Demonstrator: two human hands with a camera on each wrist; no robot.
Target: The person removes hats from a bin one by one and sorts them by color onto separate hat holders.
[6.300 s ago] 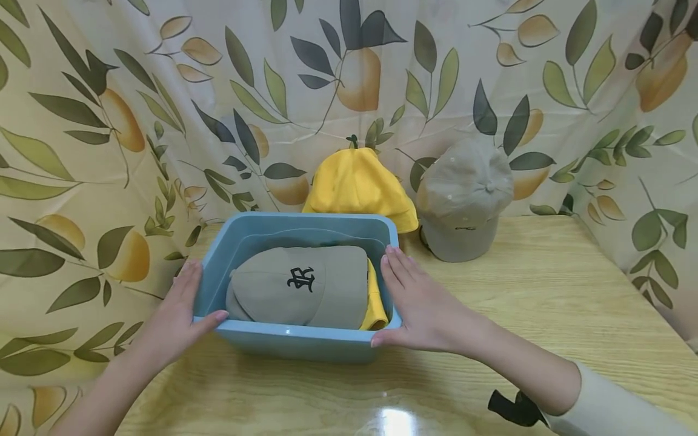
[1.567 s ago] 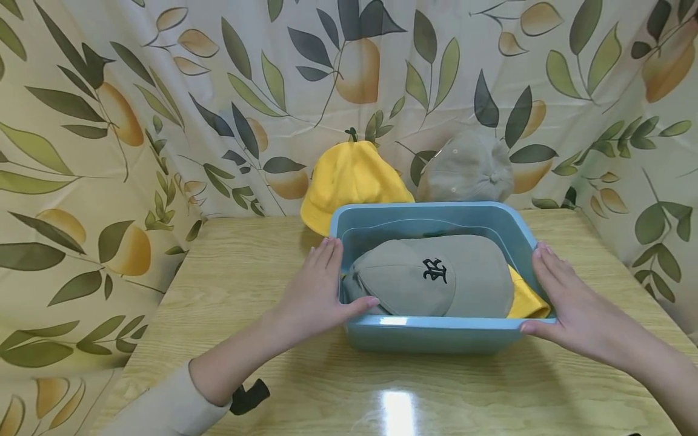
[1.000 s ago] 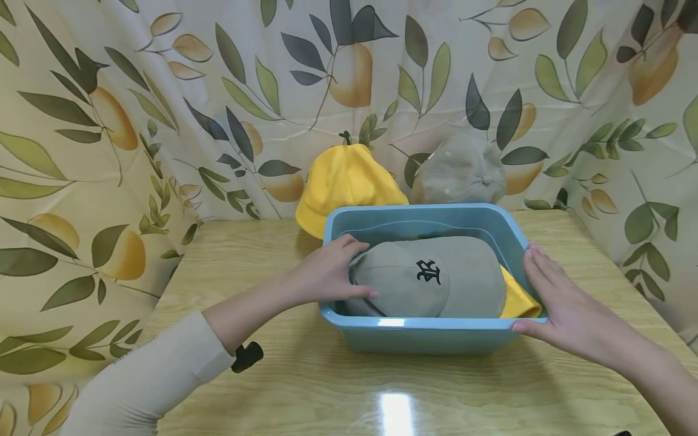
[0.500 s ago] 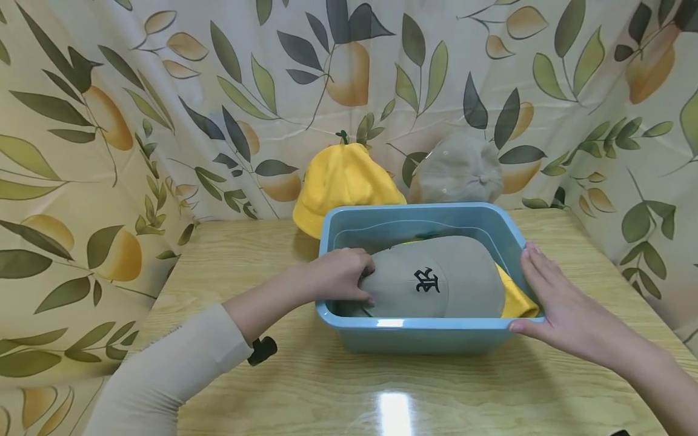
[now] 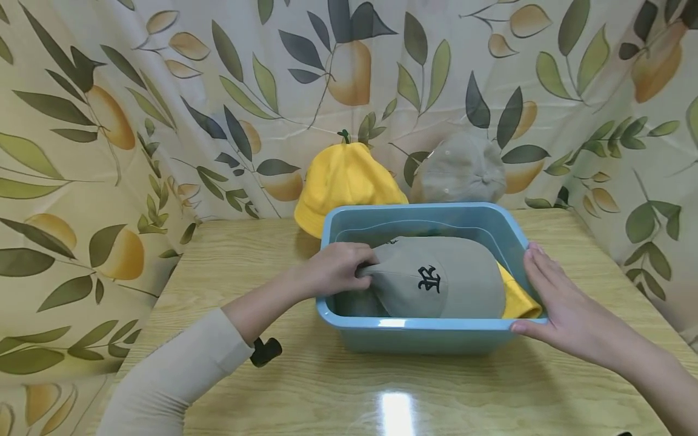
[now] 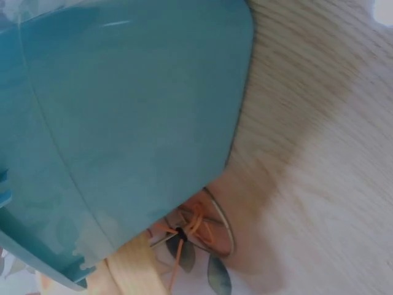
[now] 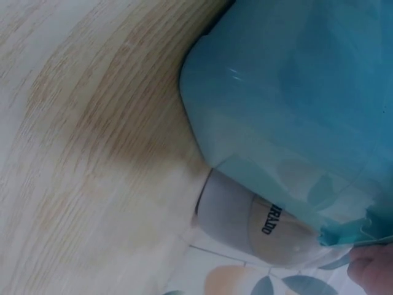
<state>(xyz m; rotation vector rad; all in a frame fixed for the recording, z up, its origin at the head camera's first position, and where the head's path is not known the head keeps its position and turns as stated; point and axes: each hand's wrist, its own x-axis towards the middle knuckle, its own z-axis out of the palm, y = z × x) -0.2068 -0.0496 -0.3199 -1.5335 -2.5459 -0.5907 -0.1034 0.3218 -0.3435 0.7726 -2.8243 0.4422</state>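
Observation:
A light blue plastic bin [image 5: 425, 339] stands on the table. Inside it lies a grey baseball cap [image 5: 463, 272] with a black gothic letter, over yellow fabric [image 5: 518, 295]. My left hand [image 5: 340, 269] reaches over the bin's left rim and pinches the crown end of this cap between thumb and curled fingers; the cloth creases there. My right hand [image 5: 561, 309] rests on the right side, straight fingers along the outer wall and thumb at the front corner. In the right wrist view, a fingertip [image 7: 371, 267] shows by the rim.
Behind the bin sit a yellow hat [image 5: 349, 181] with a green stem and a second, paler cap [image 5: 463, 169], partly hidden by the bin. A curtain [image 5: 245, 91] printed with fruit and leaves hangs around the wood-grain table [image 5: 245, 242].
The bin has slid right, in front of the paler cap. My left hand has since left its rim, gone inside and taken hold of the grey cap's end, now slightly lifted. The right hand stays.

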